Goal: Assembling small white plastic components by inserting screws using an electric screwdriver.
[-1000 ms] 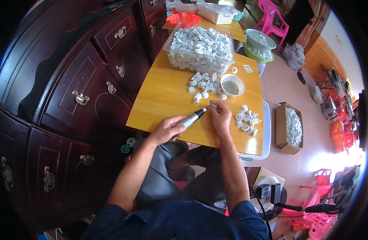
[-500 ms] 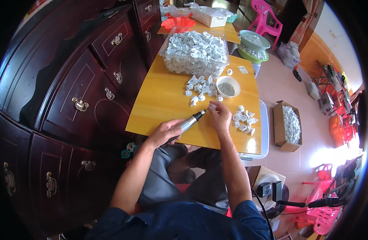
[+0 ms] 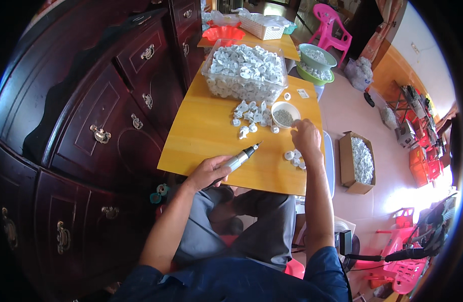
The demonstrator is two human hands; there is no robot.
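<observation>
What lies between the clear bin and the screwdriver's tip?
In the head view, a loose cluster of small white parts lies between the clear bin and the screwdriver, with bare tabletop nearest the tip.

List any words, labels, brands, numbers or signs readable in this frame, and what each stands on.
None can be read.
Small white card on the table: marks too small to make out.
Screwdriver in the left hand: no legible lettering.
</observation>
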